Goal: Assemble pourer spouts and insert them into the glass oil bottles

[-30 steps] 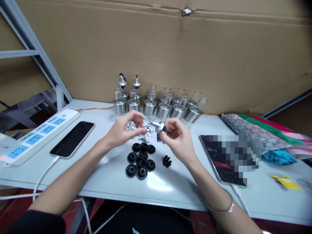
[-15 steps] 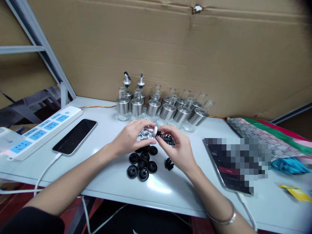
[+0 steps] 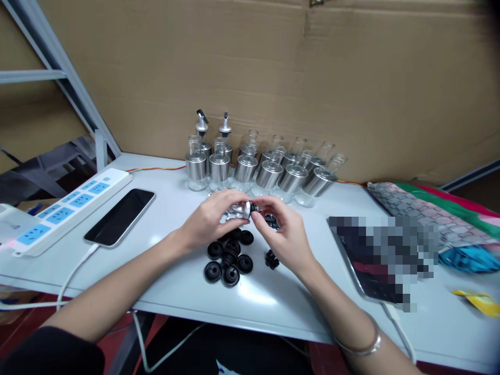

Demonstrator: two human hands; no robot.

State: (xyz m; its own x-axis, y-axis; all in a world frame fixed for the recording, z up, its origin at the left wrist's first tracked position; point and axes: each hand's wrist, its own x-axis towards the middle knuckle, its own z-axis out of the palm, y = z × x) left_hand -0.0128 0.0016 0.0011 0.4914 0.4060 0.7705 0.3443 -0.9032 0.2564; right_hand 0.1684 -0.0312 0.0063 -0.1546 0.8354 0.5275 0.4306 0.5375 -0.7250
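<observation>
Above the table's middle, my left hand (image 3: 213, 217) grips a silver pourer spout (image 3: 246, 210) between thumb and fingers. My right hand (image 3: 284, 229) has its thumb and fingertips closed on the black ribbed stopper (image 3: 253, 208) at the spout's right end. The two pieces touch; how firmly they are joined I cannot tell. Beneath the hands lies a cluster of round black stoppers (image 3: 230, 259). More silver spouts lie partly hidden behind my left hand. Small black parts (image 3: 272, 259) lie by my right wrist, with others (image 3: 270, 221) partly covered by the right fingers.
Several glass bottles (image 3: 269, 174) with steel sleeves stand in rows at the back; two carry pourers (image 3: 225, 125). On the left are a power strip (image 3: 72, 211) and a charging phone (image 3: 120, 217). A tablet-like device (image 3: 375, 278), patterned pouch (image 3: 425, 216) and yellow packet (image 3: 480, 303) lie right.
The silver spout has turned a little in my fingers, and more of the black ribbed stopper shows at its end. Both hands stay in nearly the same place. My view has tilted slightly.
</observation>
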